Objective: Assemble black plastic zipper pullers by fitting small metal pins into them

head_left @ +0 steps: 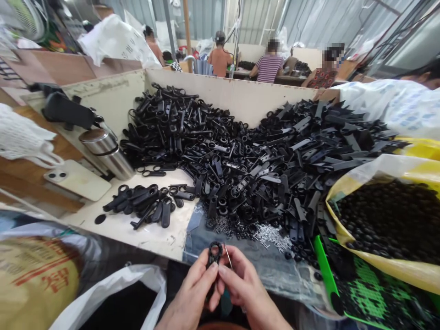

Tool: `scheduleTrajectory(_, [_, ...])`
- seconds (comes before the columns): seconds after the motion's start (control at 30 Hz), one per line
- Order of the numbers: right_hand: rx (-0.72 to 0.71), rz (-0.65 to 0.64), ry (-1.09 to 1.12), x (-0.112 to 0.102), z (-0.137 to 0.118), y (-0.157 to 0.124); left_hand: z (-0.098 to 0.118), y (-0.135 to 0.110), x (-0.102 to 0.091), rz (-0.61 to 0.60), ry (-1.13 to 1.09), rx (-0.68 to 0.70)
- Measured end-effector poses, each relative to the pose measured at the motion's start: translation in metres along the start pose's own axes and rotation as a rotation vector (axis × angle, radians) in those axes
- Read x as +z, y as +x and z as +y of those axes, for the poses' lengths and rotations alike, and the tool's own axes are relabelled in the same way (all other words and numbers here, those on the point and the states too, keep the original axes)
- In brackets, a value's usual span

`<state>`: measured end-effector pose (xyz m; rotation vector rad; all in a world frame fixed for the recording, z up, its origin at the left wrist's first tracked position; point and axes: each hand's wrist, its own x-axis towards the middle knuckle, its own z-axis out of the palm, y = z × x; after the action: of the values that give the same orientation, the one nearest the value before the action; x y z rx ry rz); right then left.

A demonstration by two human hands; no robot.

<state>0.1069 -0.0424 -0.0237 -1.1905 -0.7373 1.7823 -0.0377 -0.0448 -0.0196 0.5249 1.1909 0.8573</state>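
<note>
Close to my body, my left hand (196, 280) is closed around a black plastic part with a ring-shaped end (215, 250), the ring pointing up. My right hand (243, 278) pinches a thin metal pin (228, 256) beside that part, its fingers meeting the left ones. The part's lower end is mostly hidden by my fingers. Just beyond my hands lie small silver pins (273, 237) and darker tiny metal pieces (222, 224) on a denim cloth (237, 245). A big heap of black plastic parts (233, 160) rises behind them.
Left of the heap are a small pile of similar parts (146, 201), a phone (77, 178) and a steel flask (108, 153). A yellow-edged bag of black pieces (392, 220) and a green tray (326, 275) stand right. A white bag (113, 293) sits lower left. Several people work behind the partition.
</note>
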Motion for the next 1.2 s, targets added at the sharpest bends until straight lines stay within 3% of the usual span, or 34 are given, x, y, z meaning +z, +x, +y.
scheduleTrajectory(0.3, [0.018, 0.062, 0.061, 0.014, -0.005, 0.006, 0.012, 0.0, -0.003, -0.097, 0.213, 0.087])
scheduleTrajectory(0.43, [-0.006, 0.068, 0.033, 0.013, -0.005, 0.008, 0.014, -0.005, -0.011, -0.046, 0.298, 0.057])
scheduleTrajectory(0.63, [-0.189, 0.031, -0.099, 0.01, -0.004, 0.009, 0.013, -0.009, -0.009, 0.012, 0.213, 0.087])
scheduleTrajectory(0.83, [-0.296, 0.128, -0.286, 0.012, 0.0, 0.008, 0.011, -0.005, 0.005, 0.028, 0.061, 0.052])
scheduleTrajectory(0.93, [-0.389, 0.119, -0.416, 0.006, -0.004, 0.006, 0.018, -0.002, 0.009, 0.02, -0.088, -0.046])
scheduleTrajectory(1.03, [-0.442, 0.143, -0.567, -0.008, -0.011, -0.001, 0.028, 0.003, 0.011, -0.1, -0.159, -0.059])
scheduleTrajectory(1.1, [-0.434, 0.181, -0.66, -0.016, -0.013, -0.008, 0.031, 0.006, 0.012, -0.18, -0.107, -0.005])
scheduleTrajectory(1.2, [-0.374, 0.105, -0.754, -0.027, -0.009, -0.014, 0.025, 0.011, 0.01, -0.147, 0.076, 0.092])
